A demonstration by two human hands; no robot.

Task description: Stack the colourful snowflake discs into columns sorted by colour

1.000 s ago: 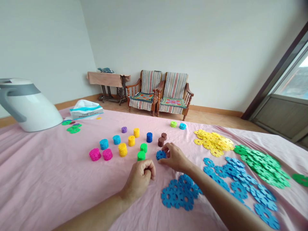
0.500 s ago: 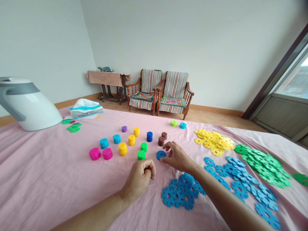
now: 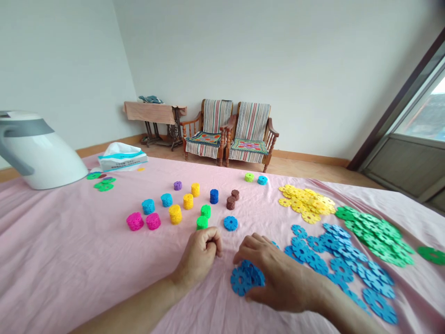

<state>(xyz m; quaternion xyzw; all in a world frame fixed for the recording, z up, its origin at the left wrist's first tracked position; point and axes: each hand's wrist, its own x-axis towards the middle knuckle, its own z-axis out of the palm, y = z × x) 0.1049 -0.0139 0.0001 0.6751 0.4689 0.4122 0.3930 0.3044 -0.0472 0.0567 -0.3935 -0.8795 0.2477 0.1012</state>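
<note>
My right hand [image 3: 274,271] lies palm down over a small cluster of flat blue snowflake discs [image 3: 244,277] near the front of the pink cloth, fingers curved onto them. My left hand [image 3: 200,255] rests beside it as a closed fist, and nothing shows in it. A single blue disc [image 3: 230,223] lies flat just beyond both hands. Behind it stand short stacks of discs: green [image 3: 202,222], yellow [image 3: 175,214], magenta [image 3: 135,221], light blue [image 3: 148,206], dark blue [image 3: 214,196] and brown [image 3: 231,202].
Loose piles of discs lie to the right: blue [image 3: 333,257], yellow [image 3: 308,200], green [image 3: 377,233]. A white kettle [image 3: 38,153] and a tissue pack [image 3: 122,157] sit at the far left. Two wooden armchairs [image 3: 229,134] stand beyond the pink cloth [image 3: 69,260].
My right hand let go of the single blue disc and drew back toward me onto the near blue cluster. The left fist stayed where it was.
</note>
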